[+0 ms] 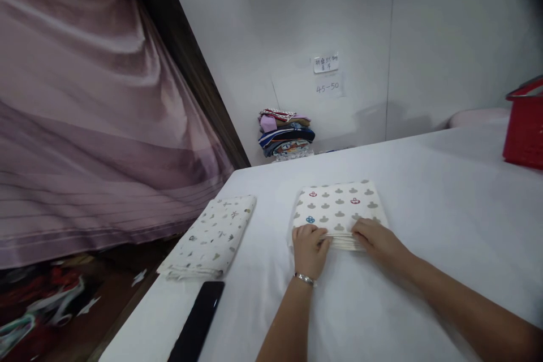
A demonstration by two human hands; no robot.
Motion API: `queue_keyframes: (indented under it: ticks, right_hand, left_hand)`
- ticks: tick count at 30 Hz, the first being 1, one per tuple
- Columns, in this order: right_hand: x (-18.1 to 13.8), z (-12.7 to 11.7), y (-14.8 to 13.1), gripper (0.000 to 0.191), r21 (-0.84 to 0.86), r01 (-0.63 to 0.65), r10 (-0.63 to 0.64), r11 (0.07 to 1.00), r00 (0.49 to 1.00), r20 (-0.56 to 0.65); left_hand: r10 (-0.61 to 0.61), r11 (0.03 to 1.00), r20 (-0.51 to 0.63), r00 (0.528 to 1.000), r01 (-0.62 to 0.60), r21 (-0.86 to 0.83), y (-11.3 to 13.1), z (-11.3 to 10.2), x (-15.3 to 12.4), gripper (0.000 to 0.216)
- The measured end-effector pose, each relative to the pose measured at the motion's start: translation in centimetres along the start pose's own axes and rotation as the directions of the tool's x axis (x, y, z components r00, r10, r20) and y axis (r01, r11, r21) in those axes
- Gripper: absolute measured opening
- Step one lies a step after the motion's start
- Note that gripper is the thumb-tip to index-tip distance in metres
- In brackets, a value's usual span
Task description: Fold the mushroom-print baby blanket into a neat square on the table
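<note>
A folded white cloth (pixel 339 203) printed with grey, red and blue mushroom shapes lies on the white-covered table in front of me. Its layered near edge faces my body. My left hand (pixel 311 249) grips the near left corner, fingers on top and thumb toward the edge; a silver bracelet circles that wrist. On the same edge, farther right, my right hand (pixel 377 242) pinches the layers between thumb and fingers. Left of it rests another folded white cloth (pixel 214 235) with small dark and green prints, apart from both hands.
A black phone-like slab (pixel 198 319) lies near the table's left edge. Beyond the far edge stands a stack of folded fabrics (pixel 286 133) against the wall. A red basket (pixel 526 130) sits at the right. A pink curtain (pixel 97 107) hangs left, above cluttered floor items.
</note>
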State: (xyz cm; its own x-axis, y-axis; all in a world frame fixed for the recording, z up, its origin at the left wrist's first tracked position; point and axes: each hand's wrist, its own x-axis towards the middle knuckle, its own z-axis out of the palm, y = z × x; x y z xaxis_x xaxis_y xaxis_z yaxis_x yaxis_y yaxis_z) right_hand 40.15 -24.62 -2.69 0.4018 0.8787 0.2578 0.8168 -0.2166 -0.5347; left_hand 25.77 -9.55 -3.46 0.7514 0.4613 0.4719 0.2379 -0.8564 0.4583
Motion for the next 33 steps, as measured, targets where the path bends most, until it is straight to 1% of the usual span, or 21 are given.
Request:
queue_keyframes:
  ticks: [4, 8, 12, 14, 18, 23, 26, 29, 33]
  right_hand:
    - [-0.1, -0.1, -0.4, 0.029, -0.030, 0.035, -0.035, 0.999, 0.999, -0.002]
    - [-0.2, -0.4, -0.7, 0.029, -0.088, 0.063, -0.061, 0.994, 0.998, 0.027]
    - [-0.3, -0.5, -0.9, 0.023, -0.124, 0.094, -0.089, 0.988, 0.995, 0.046]
    - [-0.3, -0.4, -0.9, 0.022, -0.115, 0.088, -0.084, 0.989, 0.996, 0.035]
    - [-0.3, -0.1, -0.5, 0.027, -0.102, 0.071, -0.069, 0.992, 0.997, 0.023]
    - [-0.3, 0.2, 0.2, 0.023, -0.134, 0.098, -0.100, 0.986, 0.995, -0.006]
    - [-0.5, 0.0, 0.3, 0.026, -0.137, 0.112, -0.115, 0.984, 0.993, -0.012]
    - [-0.6, -0.1, 0.2, 0.028, -0.174, 0.139, -0.145, 0.975, 0.989, -0.019]
    - [-0.6, 0.1, 0.5, 0.024, -0.201, 0.154, -0.161, 0.967, 0.987, -0.016]
  left_hand:
    - [-0.011, 1.000, -0.012, 1.000, 0.011, 0.002, 0.1, 0.1, 0.0, 0.010]
    - [-0.016, 1.000, -0.017, 1.000, 0.016, -0.003, 0.1, 0.1, 0.1, 0.013]
    - [-0.018, 1.000, -0.016, 1.000, 0.018, -0.005, 0.1, 0.1, 0.1, 0.015]
    - [-0.016, 1.000, -0.022, 1.000, 0.016, -0.003, 0.1, 0.1, 0.1, 0.015]
    - [0.011, 1.000, -0.024, 1.000, -0.010, 0.016, 0.1, 0.2, 0.1, 0.017]
    - [0.018, 0.999, -0.035, 0.999, -0.016, 0.041, 0.1, 0.2, 0.1, 0.017]
    - [0.036, 0.998, -0.027, 0.999, -0.034, 0.051, 0.1, 0.2, 0.1, 0.018]
    - [0.058, 0.997, -0.022, 0.998, -0.056, 0.061, 0.0, 0.2, 0.1, 0.018]
    - [0.076, 0.993, 0.000, 0.997, -0.076, 0.085, -0.2, 0.2, 0.1, 0.017]
